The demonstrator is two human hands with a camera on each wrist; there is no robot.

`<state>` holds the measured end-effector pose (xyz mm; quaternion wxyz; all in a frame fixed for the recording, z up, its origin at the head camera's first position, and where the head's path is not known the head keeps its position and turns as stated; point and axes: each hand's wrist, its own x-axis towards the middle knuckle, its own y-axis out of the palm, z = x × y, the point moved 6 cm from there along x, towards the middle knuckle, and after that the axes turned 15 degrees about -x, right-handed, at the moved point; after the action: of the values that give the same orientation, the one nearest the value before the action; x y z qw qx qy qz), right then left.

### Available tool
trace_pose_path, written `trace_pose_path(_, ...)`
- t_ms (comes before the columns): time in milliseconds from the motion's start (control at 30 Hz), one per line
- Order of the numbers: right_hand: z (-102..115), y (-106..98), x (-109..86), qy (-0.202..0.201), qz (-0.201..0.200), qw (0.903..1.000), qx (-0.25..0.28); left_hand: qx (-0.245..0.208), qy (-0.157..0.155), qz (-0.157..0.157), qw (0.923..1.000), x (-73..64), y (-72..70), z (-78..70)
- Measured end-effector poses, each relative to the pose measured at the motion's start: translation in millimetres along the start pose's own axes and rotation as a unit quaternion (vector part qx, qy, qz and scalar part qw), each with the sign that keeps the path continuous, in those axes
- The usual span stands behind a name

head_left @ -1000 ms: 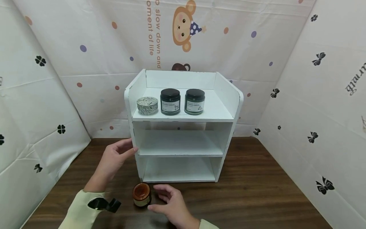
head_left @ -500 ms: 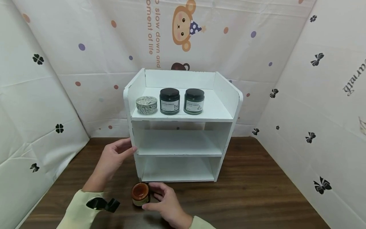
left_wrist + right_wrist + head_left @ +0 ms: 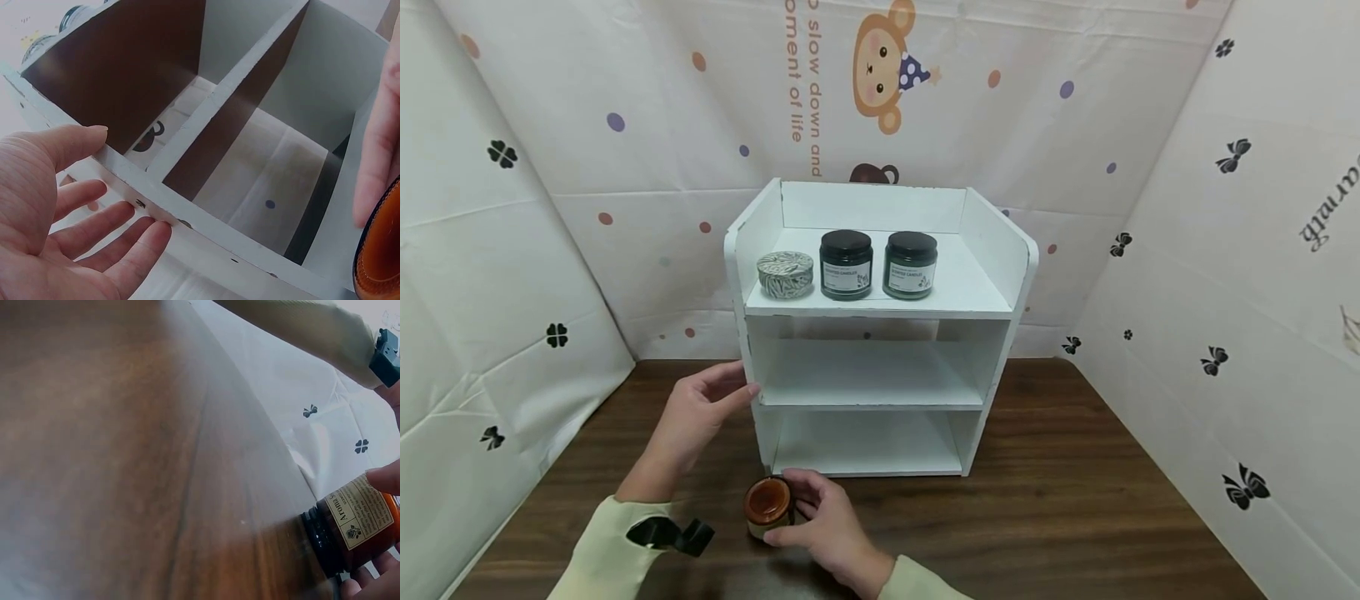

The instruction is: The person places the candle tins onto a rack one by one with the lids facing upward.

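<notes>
My right hand point(image 3: 829, 521) holds a small amber glass candle jar point(image 3: 768, 502), thumb at its front and fingers round its right side. The jar stands upside down on the wooden table, amber base up; the right wrist view shows its black lid point(image 3: 322, 544) at the tabletop and a cream label point(image 3: 359, 512) reading "Aroma". My left hand point(image 3: 700, 410) touches the left side of a white three-level shelf point(image 3: 872, 407). In the left wrist view its thumb point(image 3: 81, 142) lies at the side panel's front edge, the loosely bent fingers along the outer face.
On the top level stand a round patterned tin point(image 3: 786, 275) and two dark green candle jars, one in the middle point(image 3: 846, 267) and one to its right point(image 3: 911, 267). Printed cloth point(image 3: 647, 275) surrounds the brown wooden table point(image 3: 1060, 500) at back and sides.
My right hand has moved left to the amber jar and its thumb and fingers have closed round it. The left hand stays at the shelf's side.
</notes>
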<state>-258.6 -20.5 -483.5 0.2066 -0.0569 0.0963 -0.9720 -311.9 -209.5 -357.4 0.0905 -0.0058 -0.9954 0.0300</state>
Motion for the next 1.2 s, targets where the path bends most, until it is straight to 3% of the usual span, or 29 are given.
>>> trace_pose_path(367, 2, 5, 5.3, -0.014, -0.005, 0.9998, -0.012, 0.004, -0.003, 0.002, 1.0000, 0.4, 0.4, -0.9)
trace_pose_path(1200, 2, 11, 12.9, -0.003, 0.002, 0.9996, -0.030, 0.002, -0.001, 0.003, 1.0000, 1.7, -0.2, 0.3)
